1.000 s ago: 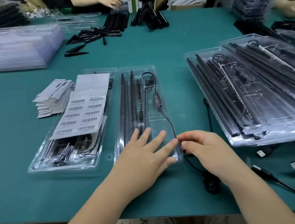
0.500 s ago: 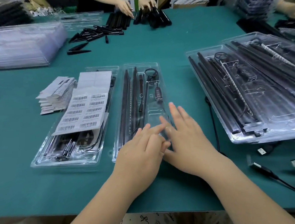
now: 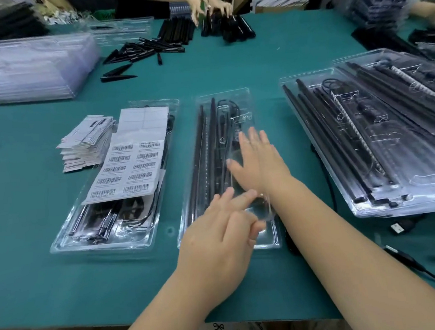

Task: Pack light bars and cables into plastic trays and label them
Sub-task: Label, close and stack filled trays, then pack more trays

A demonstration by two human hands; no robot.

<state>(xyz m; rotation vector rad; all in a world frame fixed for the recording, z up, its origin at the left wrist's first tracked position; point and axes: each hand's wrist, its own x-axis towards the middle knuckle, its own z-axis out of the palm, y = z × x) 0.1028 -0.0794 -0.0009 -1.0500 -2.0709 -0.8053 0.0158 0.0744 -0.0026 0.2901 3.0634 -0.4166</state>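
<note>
The long clear plastic tray (image 3: 222,104) of black light bars (image 3: 211,149) was pressed by the flat, straight-fingered right hand (image 3: 259,164); its near end was touched by the left hand (image 3: 217,245), fingers loosely extended, nothing held.

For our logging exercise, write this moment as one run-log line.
step: pressing middle tray | left hand: flat on near end | right hand: flat on tray middle | barcode sheet: on left tray, unused

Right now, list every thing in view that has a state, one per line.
middle tray: holds light bars, both hands on it
left tray: filled, label sheet on top
label sheet: lying flat, barcodes up
left hand: open, fingers on the near end
right hand: open, flat on the middle tray
right trays: filled, overlapping
</note>
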